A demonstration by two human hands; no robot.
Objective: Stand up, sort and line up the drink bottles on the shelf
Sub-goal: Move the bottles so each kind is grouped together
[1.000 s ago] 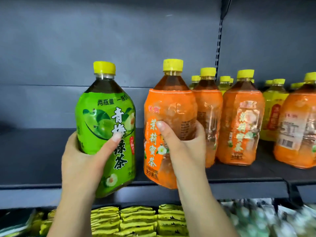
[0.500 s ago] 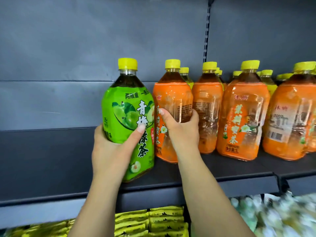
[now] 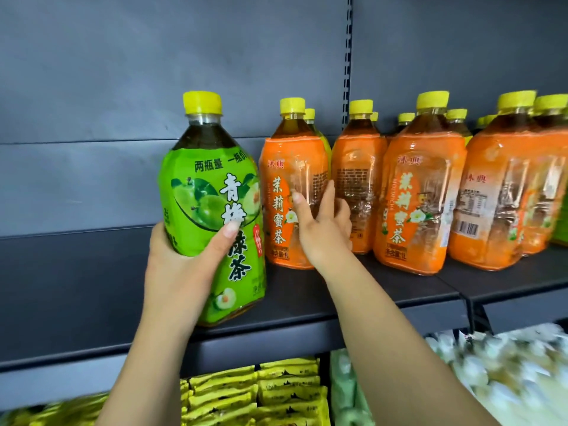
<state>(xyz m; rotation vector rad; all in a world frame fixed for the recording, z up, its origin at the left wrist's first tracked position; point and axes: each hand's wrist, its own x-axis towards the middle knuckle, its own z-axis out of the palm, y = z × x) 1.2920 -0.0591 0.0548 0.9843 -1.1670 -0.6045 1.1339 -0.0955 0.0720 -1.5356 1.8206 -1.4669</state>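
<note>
A person's left hand (image 3: 181, 265) grips a green tea bottle (image 3: 212, 210) above the shelf (image 3: 384, 302), while the right hand's (image 3: 322, 232) spread fingers touch an upright orange tea bottle (image 3: 292, 186).

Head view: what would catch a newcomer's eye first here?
The bright green bottle, gripped by the left hand at the shelf's front edge, stands out first. Right of it stands a row of orange bottles; the right hand rests on the leftmost orange bottle, fingers loosened. All caps are yellow.
</note>
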